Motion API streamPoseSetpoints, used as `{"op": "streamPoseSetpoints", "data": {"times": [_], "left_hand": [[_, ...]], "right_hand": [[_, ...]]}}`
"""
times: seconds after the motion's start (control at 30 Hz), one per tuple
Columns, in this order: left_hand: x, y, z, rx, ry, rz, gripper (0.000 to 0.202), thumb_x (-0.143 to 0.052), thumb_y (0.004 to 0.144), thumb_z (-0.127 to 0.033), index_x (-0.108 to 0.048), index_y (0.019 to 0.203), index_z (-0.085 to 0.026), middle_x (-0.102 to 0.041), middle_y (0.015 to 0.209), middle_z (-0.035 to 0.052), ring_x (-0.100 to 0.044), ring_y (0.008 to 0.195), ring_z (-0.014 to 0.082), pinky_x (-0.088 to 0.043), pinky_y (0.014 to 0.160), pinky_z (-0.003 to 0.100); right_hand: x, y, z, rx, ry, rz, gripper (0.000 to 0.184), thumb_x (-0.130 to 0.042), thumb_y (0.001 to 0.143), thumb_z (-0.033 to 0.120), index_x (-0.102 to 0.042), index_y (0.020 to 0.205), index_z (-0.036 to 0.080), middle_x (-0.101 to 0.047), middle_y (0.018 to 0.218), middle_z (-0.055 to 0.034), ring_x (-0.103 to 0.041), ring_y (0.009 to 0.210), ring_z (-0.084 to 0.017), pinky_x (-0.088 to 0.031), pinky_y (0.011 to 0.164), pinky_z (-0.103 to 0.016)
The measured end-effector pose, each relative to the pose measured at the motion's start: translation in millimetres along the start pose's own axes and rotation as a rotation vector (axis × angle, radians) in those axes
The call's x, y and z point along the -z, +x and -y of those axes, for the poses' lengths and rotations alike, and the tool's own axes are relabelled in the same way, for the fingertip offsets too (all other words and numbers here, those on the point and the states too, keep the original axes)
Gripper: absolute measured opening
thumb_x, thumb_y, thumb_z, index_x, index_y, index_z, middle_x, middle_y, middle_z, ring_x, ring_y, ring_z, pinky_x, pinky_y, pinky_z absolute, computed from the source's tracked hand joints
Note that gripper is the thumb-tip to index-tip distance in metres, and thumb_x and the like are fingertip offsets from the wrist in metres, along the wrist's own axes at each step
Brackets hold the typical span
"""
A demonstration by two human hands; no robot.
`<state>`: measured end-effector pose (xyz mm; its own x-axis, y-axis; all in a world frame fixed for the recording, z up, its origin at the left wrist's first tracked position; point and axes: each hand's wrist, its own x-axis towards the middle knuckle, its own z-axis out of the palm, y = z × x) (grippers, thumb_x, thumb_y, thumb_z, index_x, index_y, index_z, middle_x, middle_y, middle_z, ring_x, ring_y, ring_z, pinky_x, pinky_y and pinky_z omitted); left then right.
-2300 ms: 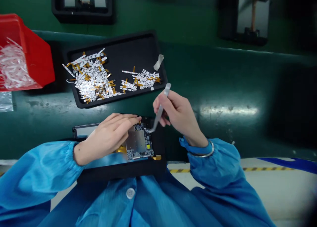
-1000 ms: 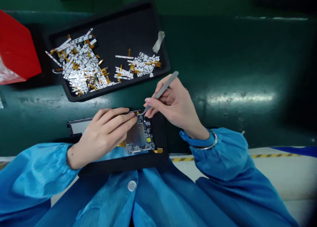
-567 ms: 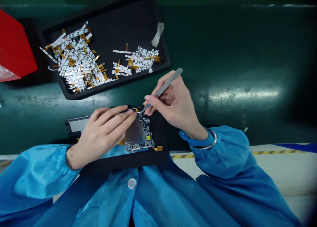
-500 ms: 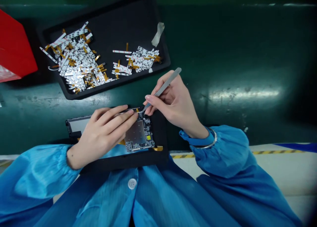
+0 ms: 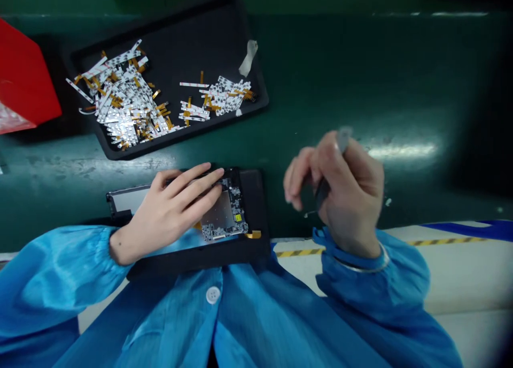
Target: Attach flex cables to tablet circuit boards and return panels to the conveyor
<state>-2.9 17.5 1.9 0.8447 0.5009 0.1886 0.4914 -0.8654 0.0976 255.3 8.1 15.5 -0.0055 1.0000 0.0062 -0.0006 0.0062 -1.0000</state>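
My left hand lies with its fingers stretched out across an opened tablet, the fingertips at its far edge. Right of those fingers shows a circuit board with a bare metal shield, a yellow square and an orange flex cable at its corner. The tablet rests on a black pad. Off to the right, clear of the tablet, my right hand is closed around metal tweezers. Motion blurs this hand; the tweezers' tip points down and left beneath the fingers.
Beyond the tablet stands a black tray with a large heap of white-and-orange flex strips, a smaller pile and a crumpled pale scrap. A red bin is at the left on the green table.
My right hand has moved away from the tablet's upper edge, rightward and slightly nearer to me, with the tweezers turned in its grip. The left hand stays almost in place on the tablet.
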Motion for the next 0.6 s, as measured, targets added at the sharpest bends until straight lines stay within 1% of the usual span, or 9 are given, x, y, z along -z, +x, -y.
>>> {"op": "streamPoseSetpoints", "data": {"times": [0.07, 0.1, 0.13, 0.2, 0.3, 0.37, 0.43, 0.53, 0.6], "left_hand": [[-0.4, 0.9, -2.0, -0.031, 0.033, 0.000, 0.026, -0.044, 0.102, -0.011, -0.058, 0.124, -0.010, -0.060, 0.141, 0.0125, -0.057, 0.131, 0.0313, -0.047, 0.088, 0.044], [0.0, 1.8, -3.7, -0.048, 0.062, -0.001, 0.026, -0.043, 0.101, -0.009, -0.059, 0.122, -0.009, -0.060, 0.140, 0.0128, -0.058, 0.130, 0.0310, -0.047, 0.089, 0.044], [0.7, 2.8, -5.7, -0.065, 0.096, 0.000, 0.027, -0.042, 0.101, -0.007, -0.060, 0.120, -0.009, -0.060, 0.140, 0.0136, -0.059, 0.130, 0.0307, -0.047, 0.088, 0.043], [2.9, 4.7, -9.8, -0.088, 0.162, 0.011, 0.028, -0.040, 0.099, -0.004, -0.061, 0.118, -0.007, -0.061, 0.138, 0.0162, -0.060, 0.128, 0.0298, -0.048, 0.088, 0.042], [6.2, 5.6, -12.9, -0.097, 0.202, 0.030, 0.032, -0.036, 0.098, -0.002, -0.060, 0.118, -0.008, -0.061, 0.138, 0.0181, -0.061, 0.127, 0.0280, -0.049, 0.089, 0.041], [7.7, 4.9, -12.1, -0.092, 0.178, 0.044, 0.034, -0.035, 0.098, -0.002, -0.059, 0.120, -0.009, -0.059, 0.140, 0.0179, -0.059, 0.129, 0.0280, -0.050, 0.088, 0.042], [8.6, 4.5, -11.3, -0.065, 0.134, 0.054, 0.031, -0.036, 0.099, -0.005, -0.057, 0.122, -0.009, -0.057, 0.143, 0.0158, -0.056, 0.132, 0.0295, -0.049, 0.089, 0.044], [7.8, 6.7, -15.9, 0.035, 0.021, 0.009, 0.023, -0.048, 0.102, -0.020, -0.056, 0.121, -0.011, -0.063, 0.137, 0.0130, -0.056, 0.129, 0.0318, -0.047, 0.089, 0.045], [4.5, 10.1, -23.3, 0.067, -0.098, -0.019, 0.030, -0.055, 0.100, -0.034, -0.056, 0.119, -0.011, -0.066, 0.126, 0.0153, -0.059, 0.118, 0.0322, -0.047, 0.085, 0.044]], "right_hand": [[11.2, -25.8, 8.6, -0.128, -0.177, 0.071, 0.033, -0.046, 0.103, 0.031, -0.053, 0.073, 0.020, -0.058, 0.064, 0.0033, -0.046, 0.038, -0.005, -0.032, 0.035, -0.021], [14.2, -40.1, 10.9, -0.186, -0.313, 0.125, 0.030, -0.048, 0.103, 0.029, -0.057, 0.076, 0.020, -0.058, 0.066, 0.0030, -0.047, 0.039, -0.005, -0.033, 0.036, -0.021], [15.0, -54.5, 11.6, -0.202, -0.447, 0.161, 0.025, -0.053, 0.100, 0.027, -0.060, 0.078, 0.019, -0.058, 0.066, 0.0027, -0.049, 0.043, -0.005, -0.036, 0.039, -0.020], [9.9, -81.3, 8.4, -0.187, -0.628, 0.166, 0.014, -0.062, 0.095, 0.024, -0.065, 0.082, 0.018, -0.059, 0.068, 0.0018, -0.054, 0.050, -0.007, -0.042, 0.045, -0.020], [-8.9, -108.9, -2.9, -0.158, -0.661, 0.058, 0.005, -0.070, 0.090, 0.022, -0.067, 0.090, 0.018, -0.065, 0.077, 0.0004, -0.055, 0.051, -0.006, -0.045, 0.046, -0.018], [-22.6, -116.6, -10.2, -0.129, -0.643, -0.041, 0.009, -0.072, 0.088, 0.021, -0.066, 0.093, 0.018, -0.065, 0.078, 0.0003, -0.055, 0.053, -0.007, -0.045, 0.045, -0.018], [-33.1, -117.7, -15.5, -0.077, -0.620, -0.118, 0.007, -0.071, 0.088, 0.019, -0.065, 0.091, 0.018, -0.063, 0.076, 0.0005, -0.057, 0.057, -0.008, -0.048, 0.049, -0.018], [-40.3, -115.9, -22.4, 0.033, -0.593, -0.167, 0.007, -0.067, 0.089, 0.013, -0.063, 0.087, 0.018, -0.063, 0.078, 0.0001, -0.057, 0.058, -0.008, -0.051, 0.053, -0.019], [-40.0, -116.6, -28.4, 0.126, -0.601, -0.143, 0.008, -0.066, 0.090, 0.011, -0.064, 0.089, 0.019, -0.065, 0.082, -0.0006, -0.057, 0.058, -0.007, -0.051, 0.053, -0.019]]}}
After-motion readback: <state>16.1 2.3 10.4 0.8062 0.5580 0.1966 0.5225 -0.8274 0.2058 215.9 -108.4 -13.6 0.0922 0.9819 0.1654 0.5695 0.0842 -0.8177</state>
